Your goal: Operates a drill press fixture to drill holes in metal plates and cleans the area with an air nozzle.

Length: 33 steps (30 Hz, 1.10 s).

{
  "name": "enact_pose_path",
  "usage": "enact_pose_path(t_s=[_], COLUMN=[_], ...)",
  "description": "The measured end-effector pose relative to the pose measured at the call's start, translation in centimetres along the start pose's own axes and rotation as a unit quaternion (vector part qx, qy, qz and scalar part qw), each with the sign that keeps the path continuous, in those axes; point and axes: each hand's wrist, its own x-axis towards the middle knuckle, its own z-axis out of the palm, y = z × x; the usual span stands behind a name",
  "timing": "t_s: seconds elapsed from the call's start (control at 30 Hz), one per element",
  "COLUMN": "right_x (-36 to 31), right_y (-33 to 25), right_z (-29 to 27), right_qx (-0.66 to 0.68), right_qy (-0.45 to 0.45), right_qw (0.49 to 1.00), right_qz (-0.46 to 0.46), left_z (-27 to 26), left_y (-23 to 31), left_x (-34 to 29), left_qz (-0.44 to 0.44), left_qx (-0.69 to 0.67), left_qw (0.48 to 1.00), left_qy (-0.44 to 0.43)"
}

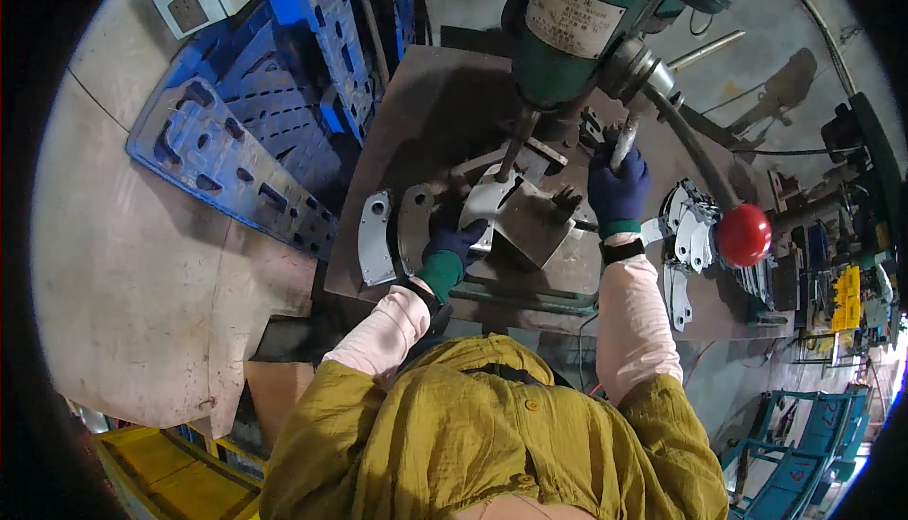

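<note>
My left hand (452, 244), in a dark blue glove with a green cuff, closes on the near end of a curved metal plate (485, 202). That plate lies under the drill bit (516, 147) of a green drill press (560, 33), against a metal block (541, 227). The bit's tip appears to meet the plate's far end. Gloved the same way, my right hand (618, 189) is wrapped round a grey feed lever (624, 142) of the press. Left of my left hand lie a darker curved plate (414, 222) and a silver curved plate (375, 238).
Another feed lever with a red ball knob (742, 234) reaches out beside my right forearm. Several curved plates (695, 236) are heaped on the right of the metal table (402, 104). Blue plastic pallets (236, 156) lean at the left, and blue racks (799, 454) stand lower right.
</note>
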Motion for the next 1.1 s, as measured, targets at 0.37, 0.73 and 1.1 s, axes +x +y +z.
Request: enact_pose_path(t_s=[0.37,0.73,1.1], right_x=[10.3,5.9,-1.4], right_y=[11.0,6.8,-5.7], right_z=[-1.2,-0.5,-6.7], right_qx=[-0.239,-0.038,0.385], right_qy=[-0.025,-0.105,-0.235], right_qw=[0.964,0.985,0.826], right_qz=[-0.117,0.131,0.339], left_z=[1.5,1.4,2.6], left_y=[4.7,2.2,6.8], left_x=[-2.2,-1.4,-2.4], left_qz=[-0.121,0.01,-0.117], left_qx=[0.073,-0.062,0.147], left_qw=[0.99,0.998,0.981], left_qy=[0.01,0.019,0.054])
